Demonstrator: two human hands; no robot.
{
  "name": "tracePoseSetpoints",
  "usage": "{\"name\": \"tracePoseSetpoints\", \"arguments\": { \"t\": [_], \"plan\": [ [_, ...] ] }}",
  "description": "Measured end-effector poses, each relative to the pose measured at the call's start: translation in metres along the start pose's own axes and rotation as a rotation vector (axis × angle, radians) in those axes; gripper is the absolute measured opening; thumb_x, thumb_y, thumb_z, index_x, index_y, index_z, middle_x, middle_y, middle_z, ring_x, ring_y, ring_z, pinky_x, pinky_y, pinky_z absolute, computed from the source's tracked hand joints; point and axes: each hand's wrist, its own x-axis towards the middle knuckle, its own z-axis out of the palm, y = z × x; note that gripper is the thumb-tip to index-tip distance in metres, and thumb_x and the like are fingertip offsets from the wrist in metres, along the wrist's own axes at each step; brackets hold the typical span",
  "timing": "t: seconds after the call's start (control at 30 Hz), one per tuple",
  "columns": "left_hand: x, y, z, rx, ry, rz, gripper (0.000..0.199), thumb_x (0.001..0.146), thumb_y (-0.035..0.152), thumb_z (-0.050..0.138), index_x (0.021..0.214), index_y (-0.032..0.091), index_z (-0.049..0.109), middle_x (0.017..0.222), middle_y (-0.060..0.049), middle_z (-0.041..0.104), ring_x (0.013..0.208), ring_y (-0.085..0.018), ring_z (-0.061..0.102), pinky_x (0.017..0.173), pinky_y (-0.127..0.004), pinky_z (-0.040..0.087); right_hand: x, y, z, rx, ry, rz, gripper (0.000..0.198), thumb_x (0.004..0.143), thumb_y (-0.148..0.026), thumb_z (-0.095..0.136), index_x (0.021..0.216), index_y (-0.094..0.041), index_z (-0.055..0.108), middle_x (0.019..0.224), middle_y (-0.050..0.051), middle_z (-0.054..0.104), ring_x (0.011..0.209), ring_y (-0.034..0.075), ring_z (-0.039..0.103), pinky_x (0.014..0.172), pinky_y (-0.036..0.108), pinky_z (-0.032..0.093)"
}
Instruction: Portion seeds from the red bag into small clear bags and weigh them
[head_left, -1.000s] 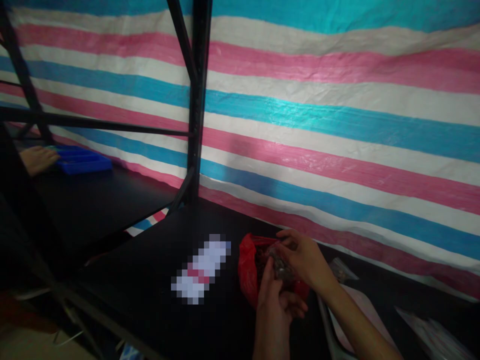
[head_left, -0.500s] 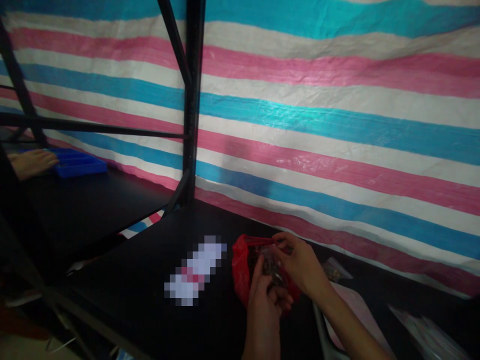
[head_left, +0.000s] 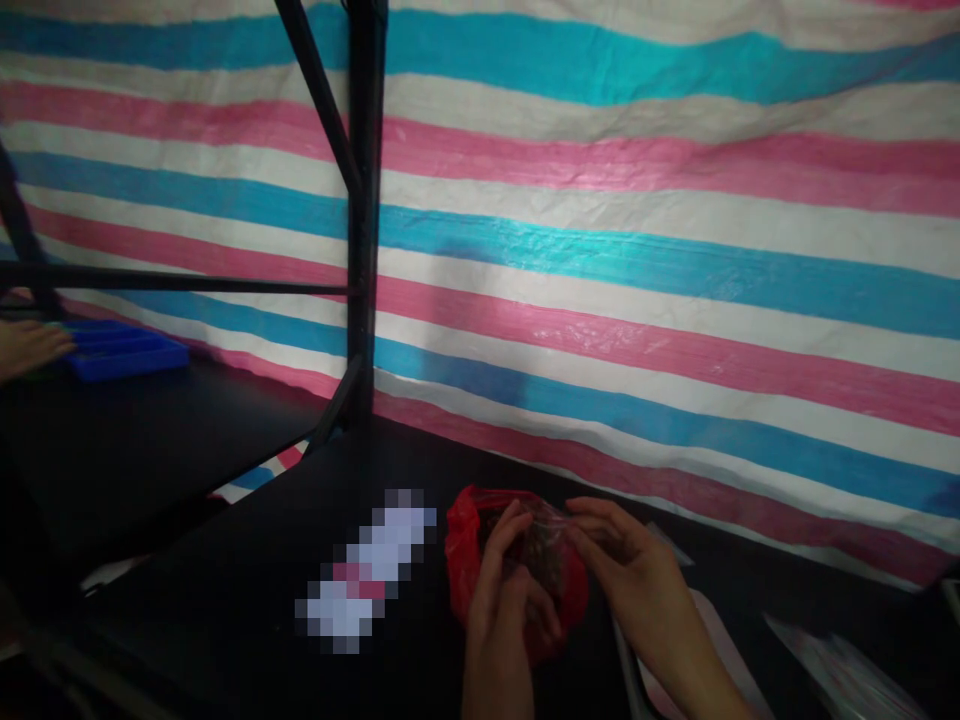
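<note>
A small clear plastic bag (head_left: 550, 548) with dark bits in it is between my two hands, over an opened red plastic bag (head_left: 463, 560). My left hand (head_left: 504, 590) curls around the clear bag's left side, fingers bent against it. My right hand (head_left: 634, 565) pinches the upper right edge of the clear bag between thumb and fingers. Dark contents show dimly inside the red bag; what they are I cannot make out. My hands hide part of both bags.
A pale-topped tray or scale (head_left: 720, 650) lies beneath my right forearm. Clear plastic bags (head_left: 840, 660) lie at the right. A blurred-out white item (head_left: 375, 565) lies left of the red bag. Another person's hand (head_left: 30, 348) touches a blue compartment tray (head_left: 135, 352) beyond the black post (head_left: 364, 220).
My right hand has drawn rightward to the edge of the clear bag, which now stretches between my hands. The view has shifted slightly. The other person's hand stays by the blue tray.
</note>
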Motion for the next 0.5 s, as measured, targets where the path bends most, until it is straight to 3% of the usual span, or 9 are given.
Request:
{"name": "tracePoseSetpoints", "arguments": {
  "t": [0.07, 0.13, 0.23, 0.33, 0.4, 0.5],
  "plan": [
    [-0.008, 0.001, 0.005, 0.054, -0.026, 0.077, 0.051, 0.08, 0.043, 0.079, 0.127, 0.022, 0.072, 0.057, 0.0, 0.067, 0.043, -0.013, 0.054, 0.045, -0.023, 0.039, -0.013, 0.001, -0.003, 0.085, 0.054, -0.004, 0.038, 0.073, -0.056, 0.085, 0.091, -0.024, 0.079, 0.087, 0.007, 0.082, 0.086, 0.027, 0.08, 0.077, 0.034, 0.064],
    [-0.017, 0.001, 0.012, 0.093, -0.038, 0.15, 0.045, 0.084, 0.045, 0.077, 0.124, 0.024, 0.076, 0.063, -0.003, 0.072, 0.046, -0.013, 0.053, 0.047, -0.024, 0.039, -0.024, 0.005, -0.01, 0.108, 0.126, -0.003, 0.039, 0.071, -0.06, 0.087, 0.087, -0.024, 0.08, 0.085, 0.007, 0.082, 0.084, 0.027, 0.08, 0.076, 0.034, 0.065],
    [-0.03, 0.002, 0.022, 0.15, -0.05, 0.196, 0.042, 0.082, 0.049, 0.081, 0.117, 0.025, 0.079, 0.113, -0.012, 0.082, 0.047, -0.011, 0.055, 0.05, -0.028, 0.044, -0.037, 0.011, -0.033, 0.05, 0.239, 0.006, 0.043, 0.069, -0.063, 0.087, 0.086, -0.024, 0.081, 0.081, 0.008, 0.082, 0.077, 0.027, 0.079, 0.072, 0.036, 0.065],
    [-0.037, 0.001, 0.028, 0.204, -0.066, 0.268, 0.037, 0.083, 0.049, 0.081, 0.113, 0.028, 0.078, 0.145, -0.012, 0.07, 0.05, -0.008, 0.055, 0.052, -0.029, 0.046, -0.048, 0.016, -0.072, -0.057, 0.346, 0.043, 0.043, 0.071, -0.062, 0.085, 0.089, -0.024, 0.082, 0.077, 0.007, 0.082, 0.072, 0.028, 0.077, 0.066, 0.036, 0.064],
    [-0.039, 0.0, 0.03, 0.238, -0.085, 0.316, 0.033, 0.085, 0.048, 0.08, 0.112, 0.029, 0.077, 0.148, -0.01, 0.066, 0.051, -0.007, 0.055, 0.052, -0.029, 0.045, -0.055, 0.022, -0.099, -0.117, 0.409, 0.098, 0.04, 0.071, -0.06, 0.084, 0.09, -0.024, 0.082, 0.076, 0.007, 0.082, 0.073, 0.029, 0.078, 0.066, 0.037, 0.063],
    [-0.038, -0.002, 0.03, 0.35, -0.069, 0.334, 0.033, 0.088, 0.045, 0.076, 0.116, 0.027, 0.074, 0.135, -0.009, 0.071, 0.056, -0.009, 0.056, 0.056, -0.028, 0.047, -0.062, 0.035, -0.125, -0.19, 0.467, 0.168, 0.036, 0.071, -0.057, 0.079, 0.086, -0.024, 0.081, 0.078, 0.009, 0.083, 0.077, 0.031, 0.079, 0.069, 0.04, 0.063]
  ]
}}
